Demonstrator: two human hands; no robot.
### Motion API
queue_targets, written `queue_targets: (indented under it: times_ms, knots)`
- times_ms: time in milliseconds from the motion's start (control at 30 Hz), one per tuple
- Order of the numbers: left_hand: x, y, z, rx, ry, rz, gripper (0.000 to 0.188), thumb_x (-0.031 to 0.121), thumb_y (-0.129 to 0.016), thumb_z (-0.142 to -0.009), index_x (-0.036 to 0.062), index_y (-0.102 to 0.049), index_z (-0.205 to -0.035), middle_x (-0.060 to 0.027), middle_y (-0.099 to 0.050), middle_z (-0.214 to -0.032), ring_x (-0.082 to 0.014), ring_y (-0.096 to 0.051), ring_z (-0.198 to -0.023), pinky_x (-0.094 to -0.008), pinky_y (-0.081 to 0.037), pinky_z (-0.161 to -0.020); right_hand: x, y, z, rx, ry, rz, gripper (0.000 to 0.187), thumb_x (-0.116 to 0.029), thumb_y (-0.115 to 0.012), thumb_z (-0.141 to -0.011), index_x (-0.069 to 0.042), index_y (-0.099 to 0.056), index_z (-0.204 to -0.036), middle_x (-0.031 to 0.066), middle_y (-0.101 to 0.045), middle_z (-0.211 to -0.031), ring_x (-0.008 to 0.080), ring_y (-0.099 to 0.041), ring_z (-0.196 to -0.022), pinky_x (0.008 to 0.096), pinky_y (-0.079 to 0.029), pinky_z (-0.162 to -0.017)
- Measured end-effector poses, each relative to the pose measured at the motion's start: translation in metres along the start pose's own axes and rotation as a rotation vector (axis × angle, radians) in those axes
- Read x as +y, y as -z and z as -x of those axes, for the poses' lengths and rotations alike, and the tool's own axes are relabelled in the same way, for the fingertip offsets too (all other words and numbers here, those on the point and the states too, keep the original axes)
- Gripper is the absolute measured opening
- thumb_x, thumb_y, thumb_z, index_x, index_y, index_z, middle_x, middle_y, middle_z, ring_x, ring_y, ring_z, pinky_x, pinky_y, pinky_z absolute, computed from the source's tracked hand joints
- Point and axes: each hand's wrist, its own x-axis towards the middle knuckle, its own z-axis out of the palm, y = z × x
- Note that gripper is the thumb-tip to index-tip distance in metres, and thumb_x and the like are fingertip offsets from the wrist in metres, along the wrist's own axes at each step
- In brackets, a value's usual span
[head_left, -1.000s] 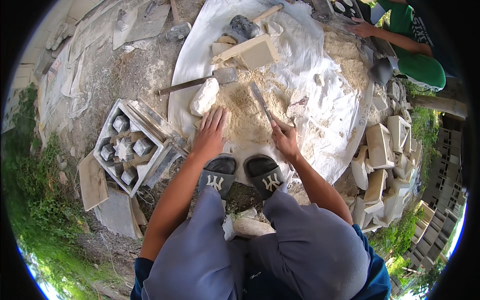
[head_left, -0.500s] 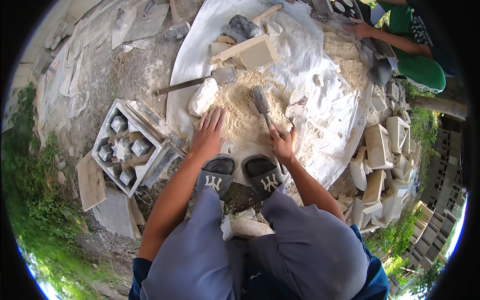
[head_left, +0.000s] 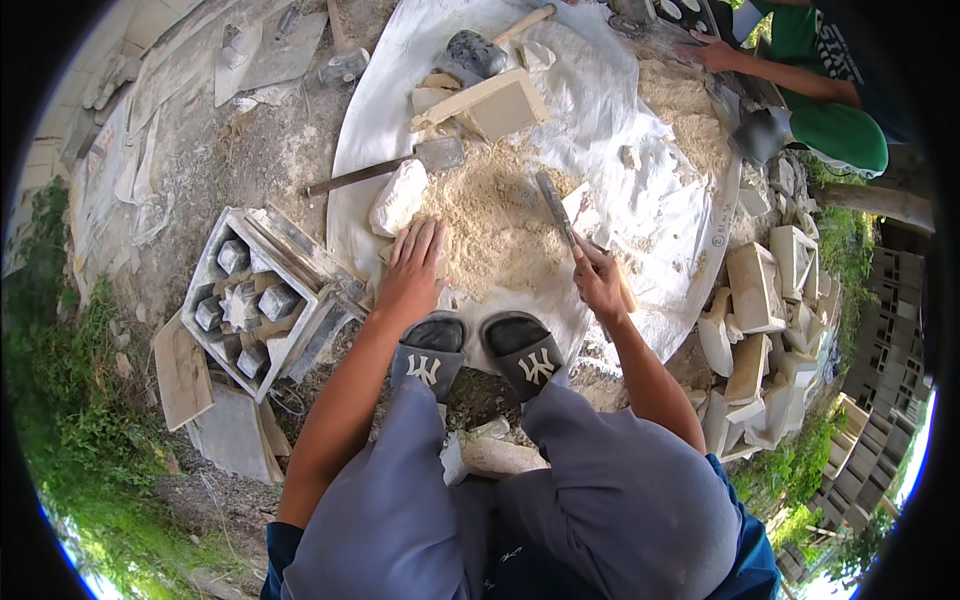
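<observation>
My left hand (head_left: 410,262) lies flat, fingers stretched out, at the left edge of a heap of pale crumbs and dust (head_left: 495,215). A whitish stone chunk (head_left: 399,199) sits just past its fingertips. My right hand (head_left: 598,285) is closed around a hand tool with a long, flat grey metal blade (head_left: 553,203), held tilted above the right side of the heap. The tool's exact kind is unclear. Beyond the chunk lies another flat-headed metal tool (head_left: 438,155) with a dark handle. Both hands are over a white sheet (head_left: 380,115), beyond my sandals.
A dark-headed mallet (head_left: 476,54) and a pale angled block (head_left: 500,105) lie farther off. At left stands a hexagonal mould (head_left: 225,310) with grey blocks inside. Broken pale pieces (head_left: 755,290) are piled at right. Another person's hand (head_left: 712,52) reaches in at upper right.
My right hand has moved right, and the tool has turned so its blade shows narrower. My left hand stays by the stone chunk. The whole view has shifted slightly.
</observation>
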Motion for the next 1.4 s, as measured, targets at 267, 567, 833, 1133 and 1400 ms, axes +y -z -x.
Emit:
queue_targets:
  times_ms: [267,567,833,1133,1400]
  knots:
    - [0.000,0.002,0.001,-0.003,-0.003,-0.017,0.097,0.028,-0.076,-0.088,0.0015,-0.020,-0.162,-0.0170,-0.027,-0.166,-0.0337,-0.022,-0.155,-0.0491,-0.015,-0.128,-0.013,-0.049,0.001,-0.055,0.172,0.001,0.049,-0.033,-0.054,-0.110,-0.004,-0.054,-0.149,-0.0079,-0.042,-0.068,0.0039,-0.038,-0.060,0.0246,-0.033,-0.053]
    - [0.000,0.003,-0.001,0.006,-0.027,-0.014,0.097,0.027,-0.076,-0.088,-0.0001,-0.020,-0.162,-0.0186,-0.027,-0.165,-0.0355,-0.023,-0.155,-0.0496,-0.016,-0.128,-0.006,-0.064,-0.008,-0.115,0.146,0.035,0.044,-0.031,-0.054,-0.109,-0.011,-0.057,-0.148,-0.0068,-0.039,-0.066,0.0052,-0.039,-0.062,0.0257,-0.036,-0.055]
    - [-0.003,0.003,0.003,0.010,-0.011,-0.001,0.096,0.026,-0.076,-0.088,-0.0001,-0.020,-0.161,-0.0191,-0.028,-0.164,-0.0351,-0.024,-0.154,-0.0496,-0.016,-0.128,-0.016,-0.066,-0.011,-0.128,0.143,0.233,0.040,-0.031,-0.056,-0.108,-0.016,-0.061,-0.144,-0.0043,-0.041,-0.064,0.0064,-0.042,-0.061,0.0284,-0.038,-0.055]
    - [-0.007,0.002,0.008,0.018,-0.007,0.001,0.094,0.026,-0.075,-0.089,0.0007,-0.021,-0.161,-0.0187,-0.028,-0.164,-0.0350,-0.024,-0.154,-0.0490,-0.016,-0.128,-0.025,-0.071,-0.005,-0.257,0.071,0.091,0.043,-0.032,-0.053,-0.109,-0.013,-0.057,-0.148,-0.0064,-0.038,-0.065,0.0051,-0.039,-0.061,0.0258,-0.037,-0.057]
    - [-0.005,0.002,0.004,0.017,-0.013,-0.002,0.096,0.026,-0.076,-0.089,0.0012,-0.019,-0.162,-0.0189,-0.028,-0.164,-0.0352,-0.025,-0.154,-0.0490,-0.016,-0.128,-0.035,-0.080,-0.009,-0.179,0.120,0.424,0.043,-0.033,-0.055,-0.109,-0.015,-0.058,-0.147,-0.0040,-0.038,-0.065,0.0060,-0.038,-0.063,0.0263,-0.037,-0.058]
